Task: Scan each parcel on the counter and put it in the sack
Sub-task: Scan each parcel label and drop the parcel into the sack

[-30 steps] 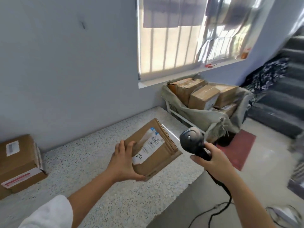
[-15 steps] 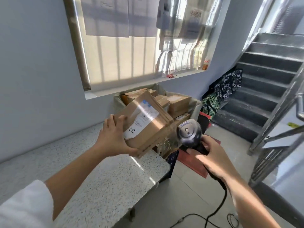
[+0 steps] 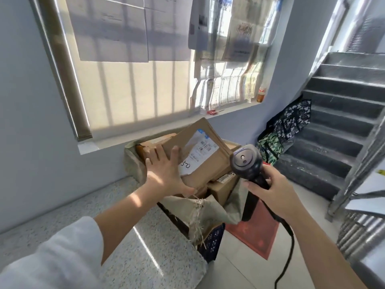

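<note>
Head view: left hand [image 3: 164, 174], fingers spread flat, steadies a parcel [image 3: 208, 163] atop boxes [image 3: 223, 190] in the sack [image 3: 133, 163]; right hand [image 3: 270, 190] grips the scanner [image 3: 244, 161]. Nearly bagged; remaining parcels unseen.

The surface [image 3: 83, 205] fills the near left. Just past its right end, under the window [image 3: 135, 90], stands the sack [image 3: 135, 163] with boxes [image 3: 223, 190] in it. The parcel [image 3: 208, 163] lies tilted on those boxes, with the left hand [image 3: 166, 174] against its near left side. The right hand [image 3: 270, 190] holds the scanner [image 3: 245, 161] just right of the parcel. Stairs [image 3: 343, 122] rise at the far right.
</note>
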